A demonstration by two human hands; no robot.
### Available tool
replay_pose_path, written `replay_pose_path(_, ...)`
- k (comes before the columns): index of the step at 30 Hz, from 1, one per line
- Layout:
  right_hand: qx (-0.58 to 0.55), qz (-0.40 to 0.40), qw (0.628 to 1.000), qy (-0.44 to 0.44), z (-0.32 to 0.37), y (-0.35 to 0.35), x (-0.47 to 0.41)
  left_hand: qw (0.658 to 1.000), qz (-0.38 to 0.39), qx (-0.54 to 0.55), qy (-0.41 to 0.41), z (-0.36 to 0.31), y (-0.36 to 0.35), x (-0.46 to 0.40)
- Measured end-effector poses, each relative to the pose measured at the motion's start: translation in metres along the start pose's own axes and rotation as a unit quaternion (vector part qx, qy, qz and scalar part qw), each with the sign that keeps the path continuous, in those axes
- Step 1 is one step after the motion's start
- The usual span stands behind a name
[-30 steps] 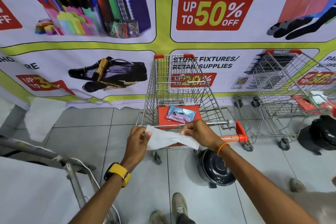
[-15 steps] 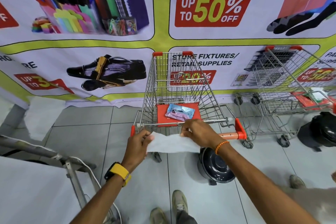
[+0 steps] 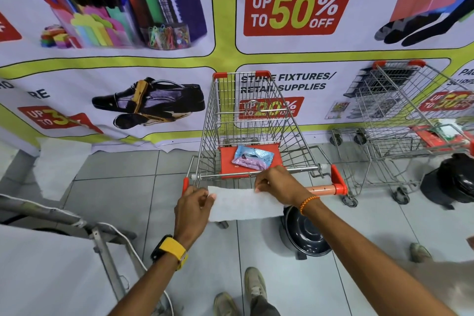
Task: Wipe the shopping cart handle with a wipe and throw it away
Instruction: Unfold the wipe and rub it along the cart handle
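A white wipe (image 3: pixel 243 204) is stretched flat between my two hands, just in front of the shopping cart handle (image 3: pixel 322 189), an orange bar with red end caps. My left hand (image 3: pixel 193 209) pinches the wipe's left edge near the handle's left cap. My right hand (image 3: pixel 278 186) pinches the upper right corner and covers the handle's middle. The wire cart (image 3: pixel 252 120) stands against the banner wall. A blue-pink wipes packet (image 3: pixel 252 158) lies on its red seat flap.
A dark round bin (image 3: pixel 306 237) sits on the tiled floor under my right forearm. A second wire cart (image 3: pixel 400 120) stands to the right, with a black bag (image 3: pixel 454 182) beside it. A metal frame (image 3: pixel 102 241) and white sheet lie at lower left. My shoes (image 3: pixel 252 290) show below.
Both hands have spread the crumpled wipe out flat and lowered it toward the handle. My left hand moved slightly left, to the handle's end.
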State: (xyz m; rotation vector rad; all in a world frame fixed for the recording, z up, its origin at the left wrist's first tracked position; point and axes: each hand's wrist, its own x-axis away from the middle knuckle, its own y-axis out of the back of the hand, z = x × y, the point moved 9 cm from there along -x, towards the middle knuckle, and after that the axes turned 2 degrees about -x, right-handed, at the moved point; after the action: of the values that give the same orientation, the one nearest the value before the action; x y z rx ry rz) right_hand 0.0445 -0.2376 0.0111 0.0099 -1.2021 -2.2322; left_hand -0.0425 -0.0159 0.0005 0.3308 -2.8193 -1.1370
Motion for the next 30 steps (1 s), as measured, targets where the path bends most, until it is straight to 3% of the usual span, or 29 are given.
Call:
replay_pose_path(6,0.082,-0.058,0.995,0.007,0.004,-0.008,-0.019,0.998,-0.024,-0.031,0.041,0.008,0.002,-0.002)
replay_pose_path(9,0.203,-0.164,0.965,0.03,0.017,-0.01,-0.013,0.998,-0.032,-0.029,0.048,0.007,0.003,-0.002)
replay_pose_path(12,0.119,-0.234,0.962,0.068,0.037,-0.019,0.003,0.998,-0.028,-0.017,0.056,0.014,0.0,-0.006)
replay_pose_path(15,-0.025,-0.228,0.968,0.106,0.058,-0.043,0.01,0.996,-0.065,0.009,0.057,0.016,0.009,-0.01)
replay_pose_path(19,-0.015,-0.208,0.965,0.156,0.08,-0.085,0.005,0.991,-0.123,0.015,0.041,0.016,0.032,-0.028)
replay_pose_path(25,0.11,-0.288,0.937,0.165,0.087,-0.108,0.001,1.0,-0.015,-0.019,-0.017,0.034,0.003,-0.063)
replay_pose_path(30,0.158,-0.32,0.925,0.13,0.087,-0.118,0.0,0.999,-0.008,-0.017,-0.029,0.041,-0.007,-0.066)
